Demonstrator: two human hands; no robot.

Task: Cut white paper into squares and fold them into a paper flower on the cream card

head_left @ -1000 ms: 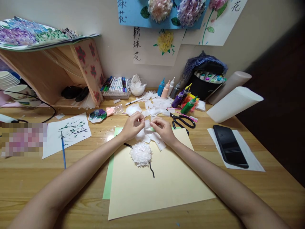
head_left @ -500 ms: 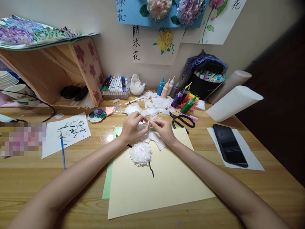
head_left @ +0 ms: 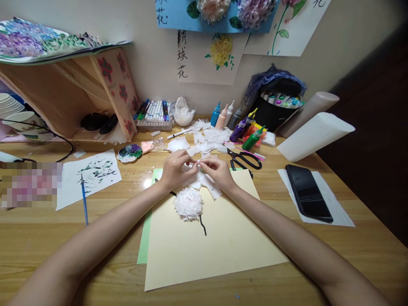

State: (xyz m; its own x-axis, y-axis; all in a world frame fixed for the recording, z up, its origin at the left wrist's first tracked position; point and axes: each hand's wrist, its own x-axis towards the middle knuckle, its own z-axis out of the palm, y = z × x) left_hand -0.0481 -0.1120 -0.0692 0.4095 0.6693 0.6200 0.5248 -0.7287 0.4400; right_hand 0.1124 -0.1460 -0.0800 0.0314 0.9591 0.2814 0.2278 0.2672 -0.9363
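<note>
My left hand (head_left: 179,169) and my right hand (head_left: 217,170) meet fingertip to fingertip above the far edge of a cream paper sheet (head_left: 216,255). Between them they pinch a small piece of white tissue paper (head_left: 198,163), mostly hidden by the fingers. Under the hands lie more white paper pieces (head_left: 204,180). Just nearer to me, a fluffy white paper flower (head_left: 188,204) sits on the cream sheet, with a dark stem line (head_left: 203,225) running from it. A green sheet (head_left: 144,246) shows beneath the cream one.
Black-handled scissors (head_left: 245,160) lie right of my hands. Behind are scattered paper scraps (head_left: 213,136), paint bottles (head_left: 253,138), markers (head_left: 154,112) and a bowl (head_left: 183,114). A phone (head_left: 308,193) lies at right; a paintbrush (head_left: 84,199) and paint palette (head_left: 129,153) are at left.
The fingertips have drawn slightly closer around the small tissue piece, so less of it shows. The arms stay almost in place, and the view has shifted very slightly.
</note>
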